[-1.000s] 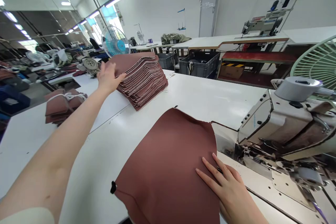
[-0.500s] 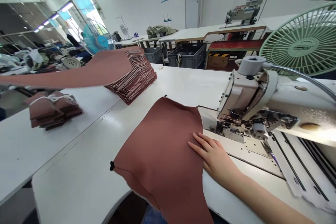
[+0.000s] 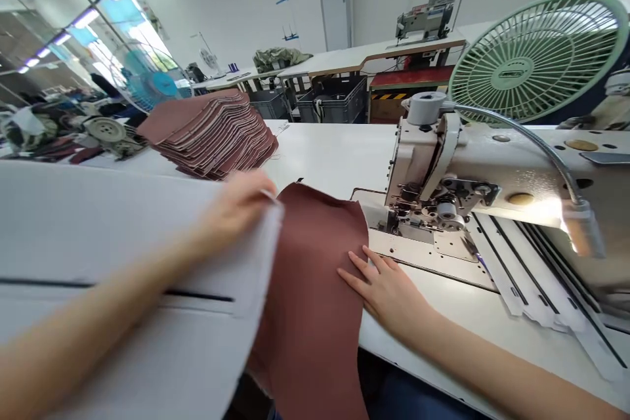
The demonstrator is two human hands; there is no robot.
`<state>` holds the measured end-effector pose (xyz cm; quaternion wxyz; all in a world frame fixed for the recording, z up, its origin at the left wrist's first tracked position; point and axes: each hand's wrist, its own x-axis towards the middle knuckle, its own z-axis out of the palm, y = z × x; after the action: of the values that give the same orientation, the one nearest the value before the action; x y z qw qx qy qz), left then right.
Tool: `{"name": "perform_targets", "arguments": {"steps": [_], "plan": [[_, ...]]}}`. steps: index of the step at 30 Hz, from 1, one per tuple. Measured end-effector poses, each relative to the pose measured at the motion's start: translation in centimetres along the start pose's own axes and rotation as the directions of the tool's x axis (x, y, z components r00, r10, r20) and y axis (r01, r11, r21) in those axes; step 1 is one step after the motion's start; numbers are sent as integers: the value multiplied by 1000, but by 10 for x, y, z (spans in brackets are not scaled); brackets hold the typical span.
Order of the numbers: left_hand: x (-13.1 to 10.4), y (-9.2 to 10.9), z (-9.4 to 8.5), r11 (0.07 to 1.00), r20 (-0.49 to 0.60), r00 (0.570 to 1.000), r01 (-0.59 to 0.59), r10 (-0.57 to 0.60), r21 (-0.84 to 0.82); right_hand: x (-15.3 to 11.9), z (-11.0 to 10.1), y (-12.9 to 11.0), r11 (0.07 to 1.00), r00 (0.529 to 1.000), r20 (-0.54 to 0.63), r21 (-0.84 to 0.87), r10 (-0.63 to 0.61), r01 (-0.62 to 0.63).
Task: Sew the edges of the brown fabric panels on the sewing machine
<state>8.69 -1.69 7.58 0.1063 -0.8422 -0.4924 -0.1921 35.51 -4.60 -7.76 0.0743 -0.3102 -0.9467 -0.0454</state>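
Observation:
My left hand (image 3: 243,207), blurred by motion, grips the edge of a large fabric panel (image 3: 147,223) near its right-hand corner. The panel's white side faces me, with a thin black strip across it. Flat on a reddish-brown fabric panel (image 3: 315,289), my right hand (image 3: 386,285) has its fingers spread near the right edge. That brown panel lies on the white table and hangs over its front edge, partly covered by the white-backed one. Just right of it stands a sewing machine (image 3: 428,170), its needle area beyond my right fingertips.
A stack of brown panels (image 3: 221,134) sits at the back left of the table. White pieces with black strips (image 3: 522,269) lie under the machine arm. A green fan (image 3: 512,72) stands behind the machine, and dark crates (image 3: 339,102) are farther back.
My left hand has come into view, and the panel at the left now shows its white side, lower and nearer. The right hand stays on the brown panel. The view has shifted right.

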Motion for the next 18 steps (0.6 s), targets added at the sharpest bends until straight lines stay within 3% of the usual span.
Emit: {"name": "perform_targets", "arguments": {"steps": [3, 6, 8, 12, 15, 18], "plan": [[21, 23, 76, 969, 189, 977, -54, 102, -243, -7, 1, -11, 1000, 1000, -29, -14, 1, -1], [37, 41, 141, 937, 178, 984, 56, 6, -345, -12, -1, -18, 1000, 999, -42, 17, 24, -24], [42, 47, 166, 918, 127, 990, 105, -60, -381, -12, -3, -20, 997, 998, -45, 59, 48, -46], [46, 52, 185, 861, 64, 980, 198, -190, -468, -10, -3, -19, 992, 997, -69, 124, 36, -27], [48, 54, 187, 822, 57, 961, 260, -269, -507, -10, 0, -17, 987, 996, -84, 154, -43, 55], [48, 53, 185, 784, 71, 956, 274, -284, -557, -9, 0, -17, 976, 998, -23, 206, -65, 68]]}}
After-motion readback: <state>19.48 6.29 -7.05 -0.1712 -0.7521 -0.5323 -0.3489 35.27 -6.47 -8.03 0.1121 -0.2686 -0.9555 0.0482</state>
